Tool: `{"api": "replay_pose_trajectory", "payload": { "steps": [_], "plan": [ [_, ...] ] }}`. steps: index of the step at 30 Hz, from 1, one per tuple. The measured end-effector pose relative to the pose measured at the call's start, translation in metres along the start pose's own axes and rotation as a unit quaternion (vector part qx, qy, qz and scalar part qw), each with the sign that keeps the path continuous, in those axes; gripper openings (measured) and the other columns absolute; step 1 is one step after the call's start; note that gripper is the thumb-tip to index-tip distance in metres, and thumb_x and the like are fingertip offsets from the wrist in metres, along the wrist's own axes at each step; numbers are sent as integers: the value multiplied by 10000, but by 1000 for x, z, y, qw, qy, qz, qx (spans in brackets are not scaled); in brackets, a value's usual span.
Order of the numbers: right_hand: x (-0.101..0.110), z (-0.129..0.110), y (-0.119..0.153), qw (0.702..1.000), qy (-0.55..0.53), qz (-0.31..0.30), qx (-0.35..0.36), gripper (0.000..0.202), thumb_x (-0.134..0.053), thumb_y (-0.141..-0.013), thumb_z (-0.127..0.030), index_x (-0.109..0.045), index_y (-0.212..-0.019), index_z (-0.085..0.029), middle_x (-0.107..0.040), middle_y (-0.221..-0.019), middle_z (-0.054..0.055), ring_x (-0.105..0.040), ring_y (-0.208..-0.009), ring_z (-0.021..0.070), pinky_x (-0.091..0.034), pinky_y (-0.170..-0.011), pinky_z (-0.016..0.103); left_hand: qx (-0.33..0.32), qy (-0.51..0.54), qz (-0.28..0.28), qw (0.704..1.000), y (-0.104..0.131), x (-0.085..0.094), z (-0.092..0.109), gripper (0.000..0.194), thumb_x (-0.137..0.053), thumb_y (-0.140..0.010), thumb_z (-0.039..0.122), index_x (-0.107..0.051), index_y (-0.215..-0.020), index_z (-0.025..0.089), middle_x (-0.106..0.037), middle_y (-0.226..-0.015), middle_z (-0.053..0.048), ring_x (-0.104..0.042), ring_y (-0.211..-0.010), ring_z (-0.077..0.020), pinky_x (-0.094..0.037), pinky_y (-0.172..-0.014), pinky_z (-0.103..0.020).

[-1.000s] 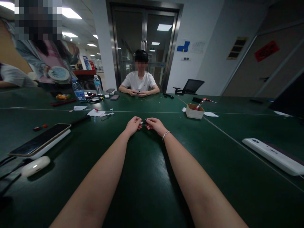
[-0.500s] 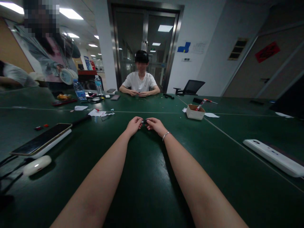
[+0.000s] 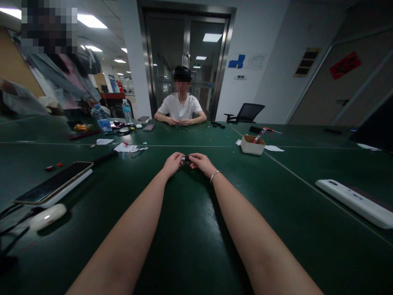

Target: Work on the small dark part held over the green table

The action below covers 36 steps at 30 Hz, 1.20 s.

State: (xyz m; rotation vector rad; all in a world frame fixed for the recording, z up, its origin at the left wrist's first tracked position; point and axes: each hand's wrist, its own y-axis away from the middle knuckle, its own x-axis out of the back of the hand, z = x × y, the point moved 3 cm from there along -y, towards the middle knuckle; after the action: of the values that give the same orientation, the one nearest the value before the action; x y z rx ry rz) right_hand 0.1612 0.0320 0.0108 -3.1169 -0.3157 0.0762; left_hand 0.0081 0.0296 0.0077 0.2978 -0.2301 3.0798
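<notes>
Both my hands meet just above the green table, pinching one small dark object with a shiny metallic part on its left side. It is too small for me to tell its kind. The fingertips of my left hand are closed on the metallic left end. My right hand, with a silver bracelet on its wrist, has thumb and fingers closed on the black right end. The fingers hide part of the object.
To the left lie a phone on a white block, a white mouse-like device and cables. Paper scraps, bottles and a small box stand farther off. A white power strip lies right. A person sits opposite.
My hands stay almost in place, still holding the small object. At the far left, the standing person has shifted and turned, with the round white thing lower and less visible.
</notes>
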Motion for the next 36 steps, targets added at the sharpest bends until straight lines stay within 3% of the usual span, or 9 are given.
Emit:
{"api": "replay_pose_trajectory", "payload": {
  "steps": [11,16,24,28,33,36],
  "plan": [
    [-1,-3,3,1000,-5,11,3,74,-587,-859,-63,-600,-914,-110,-639,-645,4,-582,-456,56,-511,-440,138,-17,-5,-5,1000,-3,0,-4,159,-533,-810,247,-604,-934,176,-574,-735,2,-505,-572,-76,-398,-487,-169],
    [-1,-1,2,1000,-5,5,2,74,-604,-854,-91,-606,-926,-108,-652,-663,20,-586,-470,61,-521,-470,151,-15,-7,-20,1000,0,-2,-1,184,-476,-860,293,-589,-925,163,-518,-589,29,-442,-475,-72,-358,-455,-174],
    [-1,-1,1,1000,-8,4,-2,74,-592,-857,-75,-608,-917,-116,-648,-637,11,-591,-468,65,-518,-458,146,-6,1,1,1000,0,0,-1,187,-467,-863,292,-598,-903,166,-548,-650,8,-479,-504,-73,-388,-461,-176],
    [0,0,-1,1000,-11,-4,-5,23,-598,-873,-127,-613,-885,-115,-644,-596,14,-585,-459,66,-516,-462,144,-22,8,3,1000,3,0,3,144,-557,-789,234,-601,-909,169,-580,-701,-3,-531,-593,-87,-408,-484,-167],
    [2,3,-5,1000,8,-13,-5,140,-571,-899,-205,-606,-810,-103,-628,-565,35,-574,-454,78,-498,-441,151,-42,34,15,998,5,5,4,216,-673,-668,226,-617,-866,160,-612,-793,-28,-585,-707,-124,-490,-569,-226],
    [3,1,-2,999,12,-29,9,86,-549,-893,-160,-615,-879,-105,-616,-606,21,-568,-458,71,-489,-433,148,-52,42,10,998,3,7,1,206,-695,-650,236,-637,-828,150,-631,-764,-32,-605,-699,-127,-509,-639,-261]
  ]
}}
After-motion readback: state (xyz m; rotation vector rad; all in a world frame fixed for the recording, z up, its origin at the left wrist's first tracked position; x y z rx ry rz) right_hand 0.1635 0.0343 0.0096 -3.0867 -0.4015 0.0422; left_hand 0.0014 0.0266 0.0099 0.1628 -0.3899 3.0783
